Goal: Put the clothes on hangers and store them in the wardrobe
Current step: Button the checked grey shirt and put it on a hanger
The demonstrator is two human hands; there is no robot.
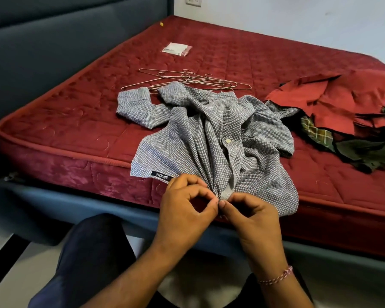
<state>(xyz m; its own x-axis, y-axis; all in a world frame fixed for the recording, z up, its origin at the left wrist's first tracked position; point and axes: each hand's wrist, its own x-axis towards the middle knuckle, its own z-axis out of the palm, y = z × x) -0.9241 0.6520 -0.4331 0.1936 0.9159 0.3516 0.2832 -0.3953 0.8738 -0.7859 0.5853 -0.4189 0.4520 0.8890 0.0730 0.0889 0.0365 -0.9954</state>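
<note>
1. The grey checked shirt [211, 134] lies crumpled across the near edge of the mattress [60, 121], hem toward the person, one sleeve folded out to the left and the button placket running up the middle with a pale button showing.
2. Both hands meet at the hem, right at the near edge: the left hand [185, 210] pinches the gathered cloth between thumb and forefinger, and the right hand [251, 218] pinches the placket just beside it, fingertips touching. A braided thread bracelet [276, 277] sits on the right wrist.
3. A dark label [161, 175] shows on the shirt's hem corner, just left of the left hand.
4. Beyond the shirt's collar, toward the middle of the mattress, a loose pile of wire hangers [187, 81] lies tangled; the shirt's far edge overlaps them.
5. Toward the right edge sits a heap of other clothes: a red garment [342, 101], a green plaid piece [316, 130] and dark olive cloth [364, 152].
6. Farther back lies a small clear plastic packet [176, 49].
7. A dark upholstered headboard [54, 41] runs along the mattress's left side.
</note>
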